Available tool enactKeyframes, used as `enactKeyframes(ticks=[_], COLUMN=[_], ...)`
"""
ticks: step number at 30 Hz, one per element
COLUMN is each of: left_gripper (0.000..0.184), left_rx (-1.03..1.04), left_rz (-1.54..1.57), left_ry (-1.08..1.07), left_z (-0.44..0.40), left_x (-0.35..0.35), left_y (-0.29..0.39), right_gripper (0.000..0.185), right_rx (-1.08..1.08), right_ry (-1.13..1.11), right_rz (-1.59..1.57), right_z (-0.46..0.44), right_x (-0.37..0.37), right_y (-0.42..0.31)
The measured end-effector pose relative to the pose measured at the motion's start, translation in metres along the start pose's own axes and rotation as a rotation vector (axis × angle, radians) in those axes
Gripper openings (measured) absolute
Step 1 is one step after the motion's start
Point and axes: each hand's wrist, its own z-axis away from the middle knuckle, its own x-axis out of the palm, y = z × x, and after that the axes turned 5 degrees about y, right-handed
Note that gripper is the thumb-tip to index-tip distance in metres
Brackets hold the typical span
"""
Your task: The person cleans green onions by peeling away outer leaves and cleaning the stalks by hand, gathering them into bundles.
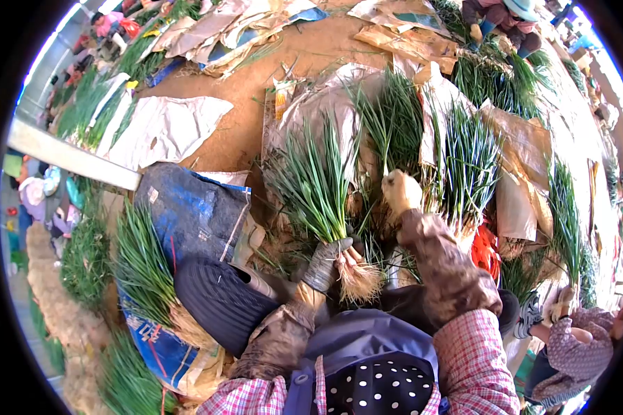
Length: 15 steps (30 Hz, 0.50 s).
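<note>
A bunch of green onions [325, 187] with pale roots hangs from my left hand [324, 266], whose gloved fingers are wrapped round its white stems. To the right, my right hand [401, 194], in a pale glove, is closed at the base of a thin onion stalk. Behind that hand lies a pile of loose onions [398, 124]. More onions with dark green leaves [469, 159] stand to the right of it. The brown sleeve covers run down both forearms.
A blue and grey sack [190, 211] lies at the left, beside another onion bundle [145, 270]. White sacking [169, 128] is spread farther back. Red netting [486, 250] shows at the right. A co-worker [578, 349] sits at the lower right, another person [505, 21] at the top right.
</note>
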Motion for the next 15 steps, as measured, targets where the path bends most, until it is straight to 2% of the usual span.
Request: enactKeyframes(ticks=[1,2,4,5,6,7,8,10,11,12,14,15], left_gripper=[0.028,0.031,0.031,0.032,0.031,0.031,0.032,0.030,0.030,0.030,0.032,0.033], left_rx=[-0.032,-0.055,-0.013,0.093,-0.044,-0.041,-0.038,-0.048,-0.052,-0.055,-0.022,-0.006], left_rz=[-0.060,-0.126,-0.087,-0.052,-0.109,-0.043,0.021,-0.058,-0.033,-0.009,-0.050,-0.070], left_ry=[-0.039,-0.189,-0.125,-0.079,-0.165,-0.105,-0.047,-0.049,-0.045,-0.043,-0.054,-0.060], left_z=[-0.001,-0.004,0.006,0.009,0.012,0.013,0.014,0.008,0.013,0.016,0.018,0.019], left_x=[-0.004,-0.017,0.009,0.019,0.013,0.016,0.020,0.010,0.014,0.019,0.022,0.023], left_y=[0.001,0.002,0.008,0.004,0.013,0.010,0.005,0.002,0.005,0.007,0.007,0.007], right_gripper=[0.015,0.015,0.016,0.019,0.024,0.032,0.026,0.023,0.020,0.023,0.027,0.028], right_rx=[-0.059,-0.117,-0.304,-0.374,-0.446,-0.462,-0.397,-0.287,0.153,0.138,0.660,0.666], right_ry=[-0.027,-0.057,-0.140,-0.244,-0.346,-0.494,-0.573,-0.647,-0.807,-0.584,-0.665,-0.802], right_rz=[-0.031,-0.063,-0.015,0.085,0.183,0.068,-0.079,-0.472,-0.496,-0.646,-1.204,-1.428], right_z=[0.026,0.053,0.106,0.128,0.147,0.155,0.158,0.147,0.134,0.135,0.118,0.113], right_x=[-0.008,-0.014,-0.026,-0.024,-0.023,-0.045,-0.052,-0.026,-0.042,-0.008,-0.004,0.006], right_y=[-0.003,-0.005,-0.009,-0.008,-0.008,-0.020,-0.021,0.005,-0.009,0.007,-0.012,-0.012])
